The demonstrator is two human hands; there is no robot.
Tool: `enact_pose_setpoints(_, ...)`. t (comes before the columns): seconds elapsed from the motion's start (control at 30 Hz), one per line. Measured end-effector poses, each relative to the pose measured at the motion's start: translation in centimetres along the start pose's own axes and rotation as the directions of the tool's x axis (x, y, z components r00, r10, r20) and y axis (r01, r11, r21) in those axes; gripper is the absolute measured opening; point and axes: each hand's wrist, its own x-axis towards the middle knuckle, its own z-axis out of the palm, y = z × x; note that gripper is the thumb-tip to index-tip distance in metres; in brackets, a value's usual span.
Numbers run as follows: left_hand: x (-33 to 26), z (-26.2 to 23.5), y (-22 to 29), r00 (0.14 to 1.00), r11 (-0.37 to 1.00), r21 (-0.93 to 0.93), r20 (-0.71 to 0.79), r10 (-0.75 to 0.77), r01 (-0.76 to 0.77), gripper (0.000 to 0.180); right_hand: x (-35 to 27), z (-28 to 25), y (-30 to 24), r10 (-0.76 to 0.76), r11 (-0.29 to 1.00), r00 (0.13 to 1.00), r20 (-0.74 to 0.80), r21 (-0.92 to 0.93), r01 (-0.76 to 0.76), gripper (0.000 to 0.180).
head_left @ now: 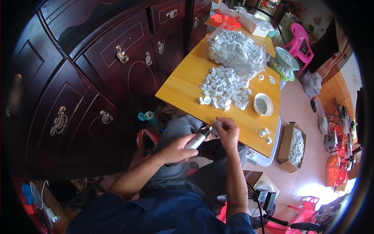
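Observation:
My left hand (178, 151) is wrapped round a silver, pen-shaped electric screwdriver (198, 141), whose dark tip points up and right. At that tip my right hand (229, 133) pinches a small white plastic part (218, 123), mostly covered by the fingers. Both hands are over my lap at the near edge of a yellow wooden table (177, 91). A heap of similar white round parts (226, 87) lies on the tabletop beyond them. Right of the heap, a white bowl (264, 94) holds small grey metal pieces, too small to name surely. Several loose white parts (261, 133) lie near the right edge.
A clear plastic bin (253, 72) full of white parts stands at the table's far end. Dark wooden cabinets (113, 66) line the left. On the floor at right are a cardboard box (286, 150) of white pieces and a pink chair (299, 43). A turquoise bottle (150, 117) stands below the table.

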Motion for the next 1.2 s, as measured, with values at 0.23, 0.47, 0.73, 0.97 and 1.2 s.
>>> enact_pose_setpoints(0.23,0.0,-0.1,-0.2,1.0,1.0,-0.01,0.007,-0.012,0.012,0.061,-0.1,0.2,0.0,0.019,0.999,1.0,0.021,0.028,-0.02,0.025)
enact_pose_setpoints(0.47,0.1,0.2,0.4,1.0,0.998,-0.066,0.012,0.013,-0.012,0.056,0.2,-0.2,1.6,0.158,0.98,0.986,0.045,0.114,-0.162,0.025)
enact_pose_setpoints(0.73,-0.2,0.1,0.4,1.0,1.0,0.013,0.031,0.003,-0.004,0.069,2.6,-8.7,0.4,-0.012,0.845,0.999,-0.05,-0.534,-0.017,0.018)
enact_pose_setpoints(0.97,-0.1,0.1,-0.1,0.999,0.999,0.007,-0.013,0.031,-0.031,0.064,6.5,-14.7,-1.4,0.017,0.735,0.976,-0.219,-0.659,-0.161,0.018)
enact_pose_setpoints(1.2,-0.1,0.5,1.5,0.999,0.999,0.015,0.002,0.046,-0.046,0.062,15.2,-15.0,2.6,0.177,0.541,0.979,-0.099,-0.822,-0.181,0.019)
